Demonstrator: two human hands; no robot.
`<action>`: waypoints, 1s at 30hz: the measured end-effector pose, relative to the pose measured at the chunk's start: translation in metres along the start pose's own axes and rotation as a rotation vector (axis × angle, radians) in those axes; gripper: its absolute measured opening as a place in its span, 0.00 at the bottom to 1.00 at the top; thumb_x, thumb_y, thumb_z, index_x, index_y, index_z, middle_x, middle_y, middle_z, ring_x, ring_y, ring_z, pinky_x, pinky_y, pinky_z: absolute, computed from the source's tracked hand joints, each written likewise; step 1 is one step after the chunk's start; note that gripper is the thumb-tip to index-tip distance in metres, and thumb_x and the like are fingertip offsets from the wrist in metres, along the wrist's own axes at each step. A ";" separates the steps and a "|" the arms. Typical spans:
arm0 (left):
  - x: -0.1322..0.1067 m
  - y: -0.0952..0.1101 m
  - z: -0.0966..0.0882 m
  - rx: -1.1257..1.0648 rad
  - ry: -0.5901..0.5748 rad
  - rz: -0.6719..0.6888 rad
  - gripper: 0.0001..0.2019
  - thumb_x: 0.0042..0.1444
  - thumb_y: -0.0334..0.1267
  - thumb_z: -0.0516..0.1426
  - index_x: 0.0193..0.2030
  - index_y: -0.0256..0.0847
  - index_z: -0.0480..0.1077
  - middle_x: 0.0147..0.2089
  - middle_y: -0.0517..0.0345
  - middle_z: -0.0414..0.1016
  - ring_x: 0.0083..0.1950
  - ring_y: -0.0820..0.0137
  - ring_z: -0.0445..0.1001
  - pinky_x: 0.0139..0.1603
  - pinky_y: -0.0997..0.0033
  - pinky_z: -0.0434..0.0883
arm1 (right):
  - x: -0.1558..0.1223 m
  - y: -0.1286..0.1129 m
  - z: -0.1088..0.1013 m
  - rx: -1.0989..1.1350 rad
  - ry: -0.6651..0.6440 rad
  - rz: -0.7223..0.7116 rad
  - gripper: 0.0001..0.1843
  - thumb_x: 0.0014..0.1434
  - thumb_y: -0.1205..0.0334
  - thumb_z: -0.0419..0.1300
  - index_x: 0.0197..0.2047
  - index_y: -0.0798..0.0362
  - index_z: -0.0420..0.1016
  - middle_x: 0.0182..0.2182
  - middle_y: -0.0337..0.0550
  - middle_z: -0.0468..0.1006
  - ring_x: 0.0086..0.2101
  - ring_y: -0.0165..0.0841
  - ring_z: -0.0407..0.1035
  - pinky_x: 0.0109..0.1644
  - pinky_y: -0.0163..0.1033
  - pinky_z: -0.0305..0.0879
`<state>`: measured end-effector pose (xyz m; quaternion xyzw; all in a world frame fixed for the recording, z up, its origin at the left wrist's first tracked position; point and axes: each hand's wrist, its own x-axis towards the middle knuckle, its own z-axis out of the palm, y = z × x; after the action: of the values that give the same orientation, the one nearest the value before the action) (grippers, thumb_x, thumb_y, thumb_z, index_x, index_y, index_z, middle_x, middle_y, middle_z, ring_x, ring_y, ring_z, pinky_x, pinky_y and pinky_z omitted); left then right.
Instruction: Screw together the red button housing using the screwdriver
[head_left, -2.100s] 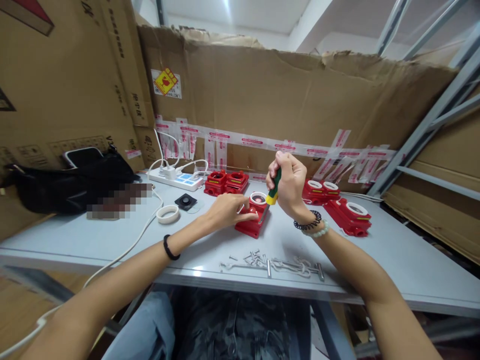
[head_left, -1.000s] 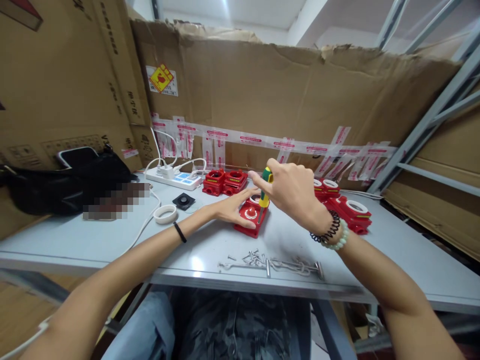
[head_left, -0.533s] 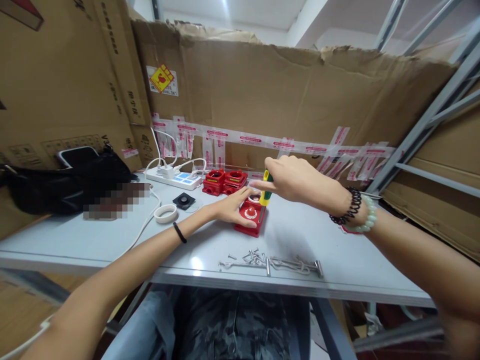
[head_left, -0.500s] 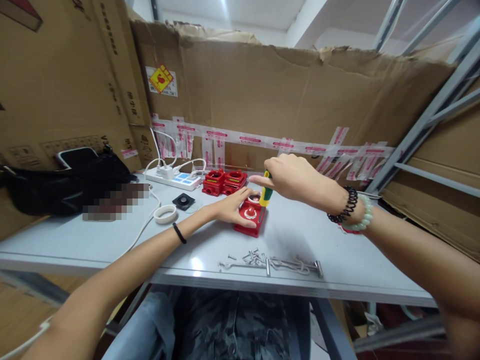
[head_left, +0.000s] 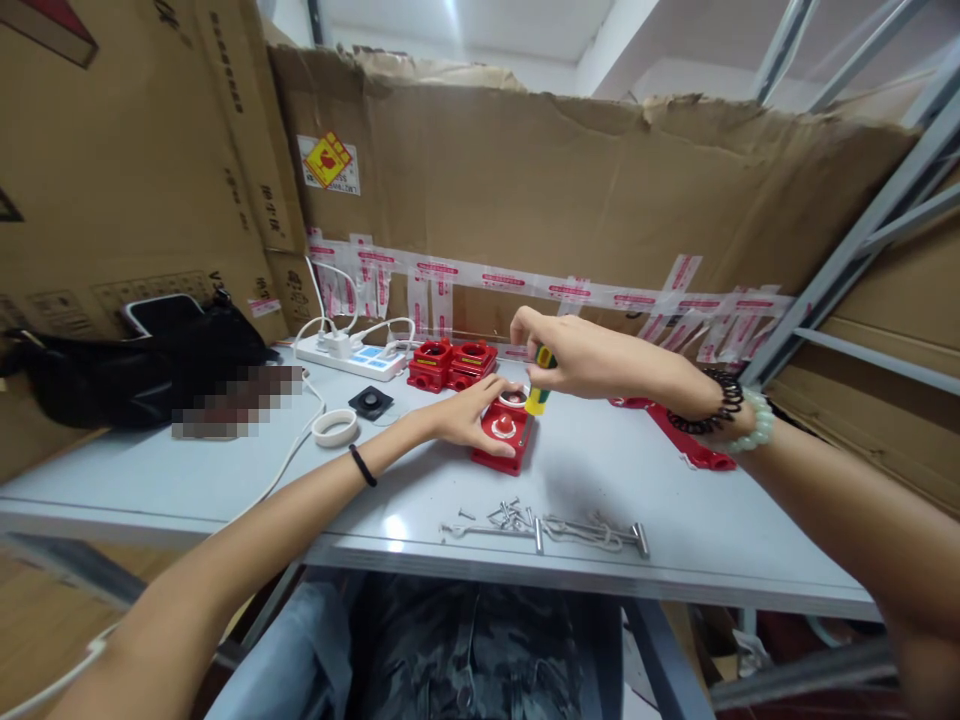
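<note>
My right hand (head_left: 581, 352) is wrapped round the yellow and green handle of a screwdriver (head_left: 535, 402). The screwdriver points down at the right side of a red housing (head_left: 498, 460); its tip is too small to make out. With thumb and fingers on either side, my left hand (head_left: 466, 416) grips that housing against the table. On the housing's top are a red knob in a white ring and, farther back, a round opening with a white rim. Several loose screws (head_left: 510, 515) lie nearer me, beside metal T-shaped rods (head_left: 538, 535) with cord.
Two more red housings (head_left: 471, 366) stand behind, next to a white power strip (head_left: 352, 357) with plugged-in cables. Left of my hand are a white ring (head_left: 334, 428) and a black square part (head_left: 370, 403). Red parts (head_left: 694, 445) lie under my right wrist. Cardboard walls the table's back.
My right hand has shifted its grip on the screwdriver, its thumb curling in, and the wrist has lifted, uncovering red parts on the right. The left hand keeps its hold on the housing.
</note>
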<state>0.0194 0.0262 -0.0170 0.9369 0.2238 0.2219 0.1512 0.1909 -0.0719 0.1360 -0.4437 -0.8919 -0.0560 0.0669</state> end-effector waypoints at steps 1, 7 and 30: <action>0.000 0.000 0.000 0.001 -0.003 0.002 0.48 0.41 0.61 0.62 0.65 0.42 0.50 0.57 0.46 0.59 0.60 0.53 0.61 0.63 0.53 0.59 | 0.000 0.000 0.000 0.033 -0.013 -0.018 0.15 0.53 0.61 0.56 0.45 0.53 0.61 0.39 0.46 0.73 0.33 0.33 0.64 0.32 0.36 0.56; 0.000 -0.001 0.000 -0.007 -0.003 0.003 0.48 0.41 0.61 0.62 0.65 0.43 0.49 0.59 0.47 0.58 0.63 0.52 0.58 0.64 0.52 0.57 | -0.001 -0.003 0.005 -0.144 0.062 0.121 0.16 0.58 0.53 0.52 0.44 0.55 0.61 0.33 0.50 0.73 0.31 0.37 0.65 0.31 0.39 0.55; 0.002 0.005 -0.004 0.004 -0.057 -0.031 0.49 0.40 0.61 0.62 0.65 0.42 0.50 0.57 0.46 0.59 0.61 0.51 0.60 0.62 0.53 0.59 | 0.004 0.000 0.004 0.050 0.058 0.004 0.21 0.51 0.59 0.59 0.47 0.53 0.59 0.40 0.47 0.72 0.33 0.34 0.64 0.33 0.38 0.58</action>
<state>0.0210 0.0239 -0.0106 0.9396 0.2344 0.1921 0.1590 0.1883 -0.0683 0.1328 -0.4419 -0.8899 -0.0463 0.1037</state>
